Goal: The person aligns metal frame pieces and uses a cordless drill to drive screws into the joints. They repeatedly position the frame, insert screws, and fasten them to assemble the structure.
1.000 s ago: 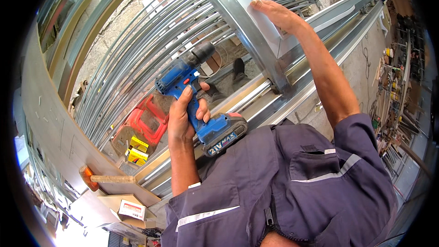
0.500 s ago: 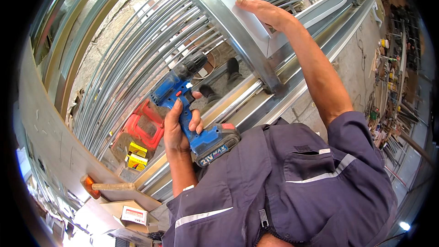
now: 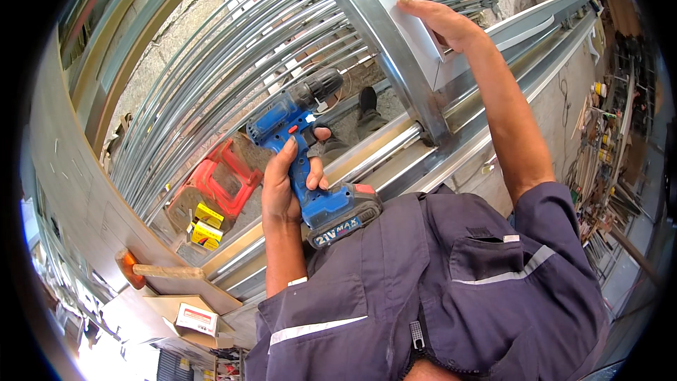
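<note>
My left hand (image 3: 289,183) grips the handle of a blue cordless drill (image 3: 300,134), its battery close to my dark overalls. A long thin bit in the chuck points up and right toward an upright steel channel (image 3: 374,42). Whether the bit's tip touches the channel I cannot tell. My right hand (image 3: 444,25) is wrapped over the edge of a light grey metal frame (image 3: 412,35) that lies along the channel. The thumb rests on its face, and the other fingers are hidden behind it.
Bundled metal rods (image 3: 211,92) stretch behind the drill. Below are a red plastic stand (image 3: 229,176) and yellow boxes (image 3: 206,233). At lower left, a hammer (image 3: 166,271) lies on a panel beside an open carton (image 3: 201,319). Long metal rails (image 3: 395,148) run diagonally across.
The view has shifted slightly, and both hands, the drill and the frame now appear farther right. More of the bit shows beyond the chuck. Both hands keep their hold.
</note>
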The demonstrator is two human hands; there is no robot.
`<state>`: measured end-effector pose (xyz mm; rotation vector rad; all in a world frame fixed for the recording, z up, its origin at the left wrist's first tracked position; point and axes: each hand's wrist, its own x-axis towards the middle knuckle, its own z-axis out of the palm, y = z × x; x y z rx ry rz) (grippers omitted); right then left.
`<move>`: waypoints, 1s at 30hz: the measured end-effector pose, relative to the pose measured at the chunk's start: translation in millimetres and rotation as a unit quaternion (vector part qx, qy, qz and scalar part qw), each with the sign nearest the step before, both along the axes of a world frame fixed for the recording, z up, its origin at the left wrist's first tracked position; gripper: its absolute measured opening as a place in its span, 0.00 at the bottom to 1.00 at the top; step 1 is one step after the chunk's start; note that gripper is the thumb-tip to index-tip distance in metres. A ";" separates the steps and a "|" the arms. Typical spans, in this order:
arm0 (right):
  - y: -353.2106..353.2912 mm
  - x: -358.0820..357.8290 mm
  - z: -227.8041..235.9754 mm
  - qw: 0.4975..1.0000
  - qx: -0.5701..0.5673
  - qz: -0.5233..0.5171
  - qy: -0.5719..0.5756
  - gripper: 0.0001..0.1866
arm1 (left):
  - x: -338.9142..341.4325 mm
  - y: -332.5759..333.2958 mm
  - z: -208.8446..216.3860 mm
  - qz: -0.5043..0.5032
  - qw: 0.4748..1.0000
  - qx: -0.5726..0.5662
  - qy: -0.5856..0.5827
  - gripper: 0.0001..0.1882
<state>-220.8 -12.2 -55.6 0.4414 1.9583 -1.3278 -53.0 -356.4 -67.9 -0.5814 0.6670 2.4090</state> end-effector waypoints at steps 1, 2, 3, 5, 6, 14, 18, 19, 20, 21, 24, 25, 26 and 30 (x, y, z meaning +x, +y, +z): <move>0.7 -0.5 0.6 1.000 -0.024 0.001 -0.011 0.42 | 0.1 -0.8 -1.0 0.001 1.000 0.002 -0.002 0.25; 3.9 -1.6 -1.6 0.998 -0.060 -0.007 -0.014 0.43 | -0.8 -0.1 -1.9 0.000 1.000 0.006 -0.002 0.25; 8.1 -3.6 -7.0 0.995 -0.095 -0.016 -0.018 0.43 | -1.6 0.2 -2.8 -0.002 1.000 0.010 -0.003 0.25; 10.1 -5.2 -9.3 0.992 -0.122 -0.032 -0.009 0.44 | -2.3 -0.8 -3.1 -0.007 1.000 0.020 -0.009 0.25; 5.2 -6.5 -9.6 0.993 -0.112 -0.040 0.004 0.45 | -2.3 -1.5 -3.8 -0.010 1.000 0.026 -0.012 0.25; -3.9 -14.7 -16.2 0.996 -0.082 -0.020 -0.027 0.51 | 0.1 -5.8 -15.6 -0.012 0.997 0.068 -0.034 0.23; -6.0 -16.3 -8.6 0.996 -0.067 -0.021 -0.051 0.48 | -1.3 -2.5 -11.0 0.000 0.998 0.052 -0.042 0.23; -7.7 -14.7 -3.8 0.998 -0.045 -0.016 -0.043 0.47 | -1.3 -3.1 -11.6 0.000 0.998 0.055 -0.043 0.23; -7.3 -15.2 -1.9 0.998 -0.048 -0.014 -0.049 0.47 | -0.2 -3.4 -12.4 0.003 0.997 0.059 -0.046 0.23; -6.5 -16.0 -0.6 0.997 -0.052 -0.012 -0.056 0.47 | -0.4 -3.3 -12.9 0.000 0.997 0.065 -0.042 0.23; -9.0 -15.8 3.4 0.997 -0.057 -0.013 -0.058 0.47 | -0.2 -3.8 -14.8 -0.001 0.997 0.071 -0.036 0.23; -9.5 -16.0 3.5 0.997 -0.058 -0.014 -0.055 0.47 | 0.4 -4.2 -16.2 -0.002 0.997 0.067 -0.035 0.24; -7.6 -16.7 0.5 0.996 -0.061 -0.017 -0.064 0.46 | 0.8 -4.6 -16.6 -0.005 0.998 0.062 -0.033 0.24; -7.4 -16.1 -6.6 0.998 -0.051 -0.002 -0.045 0.54 | -0.6 -4.6 -13.8 0.004 0.997 0.065 -0.049 0.23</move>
